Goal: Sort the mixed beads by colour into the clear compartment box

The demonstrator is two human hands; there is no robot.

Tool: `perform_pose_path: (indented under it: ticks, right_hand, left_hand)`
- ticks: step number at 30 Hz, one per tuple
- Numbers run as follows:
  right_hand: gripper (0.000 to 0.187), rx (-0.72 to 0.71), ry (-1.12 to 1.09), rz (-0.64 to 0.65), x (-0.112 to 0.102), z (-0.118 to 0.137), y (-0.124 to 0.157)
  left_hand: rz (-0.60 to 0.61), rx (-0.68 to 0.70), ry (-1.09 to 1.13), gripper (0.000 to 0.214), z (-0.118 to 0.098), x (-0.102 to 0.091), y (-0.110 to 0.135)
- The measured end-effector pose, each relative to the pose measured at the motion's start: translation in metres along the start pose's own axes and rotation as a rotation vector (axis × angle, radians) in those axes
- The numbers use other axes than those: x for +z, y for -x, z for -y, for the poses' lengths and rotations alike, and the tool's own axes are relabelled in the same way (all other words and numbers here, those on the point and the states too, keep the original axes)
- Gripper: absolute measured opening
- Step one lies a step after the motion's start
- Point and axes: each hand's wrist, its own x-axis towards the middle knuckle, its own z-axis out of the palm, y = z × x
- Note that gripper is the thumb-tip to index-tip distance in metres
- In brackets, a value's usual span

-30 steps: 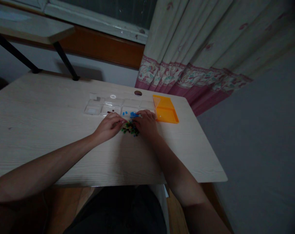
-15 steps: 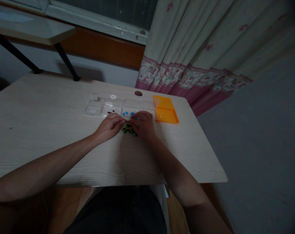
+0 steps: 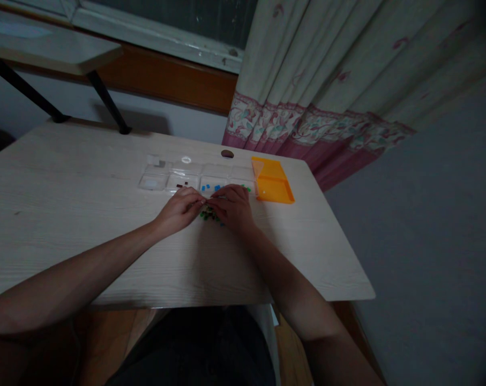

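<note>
My left hand (image 3: 183, 208) and my right hand (image 3: 232, 205) meet at the fingertips over the table. Both are closed in a pinch, and whatever sits between the fingers is too small to make out. Just below them lies a small pile of green and dark pieces (image 3: 209, 214), partly covered by my right hand. Behind my hands stand clear plastic boxes (image 3: 152, 183) in a row. One holds dark brown pieces (image 3: 179, 186), one holds blue pieces (image 3: 217, 187), and green pieces (image 3: 247, 188) show beyond my right knuckles.
An orange open case (image 3: 275, 191) lies to the right of the clear boxes. A dark round spot (image 3: 227, 154) is near the table's back edge. A raised shelf (image 3: 77, 59) on black legs stands at the back left, and a curtain (image 3: 307, 115) hangs behind the table.
My right hand has shifted slightly left, its fingertips closer to my left hand's. Green pieces beyond its knuckles now show. My left hand has hardly moved.
</note>
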Motion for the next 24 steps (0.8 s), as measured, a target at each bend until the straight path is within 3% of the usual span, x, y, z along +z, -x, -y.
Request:
perform_pose_path:
  ticks: [8, 14, 24]
  right_hand:
    - [0.022, 0.080, 0.028, 0.131, -0.004, 0.002, -0.002]
    - [0.022, 0.084, 0.017, 0.160, -0.006, 0.003, -0.003]
    - [0.021, 0.413, 0.070, -0.107, 0.004, -0.032, 0.000]
  left_hand:
    - [-0.020, -0.008, 0.017, 0.027, -0.003, -0.002, 0.000]
    - [-0.022, 0.007, 0.000, 0.028, 0.000, 0.000, 0.001]
    - [-0.025, 0.013, -0.001, 0.030, -0.002, -0.002, -0.001]
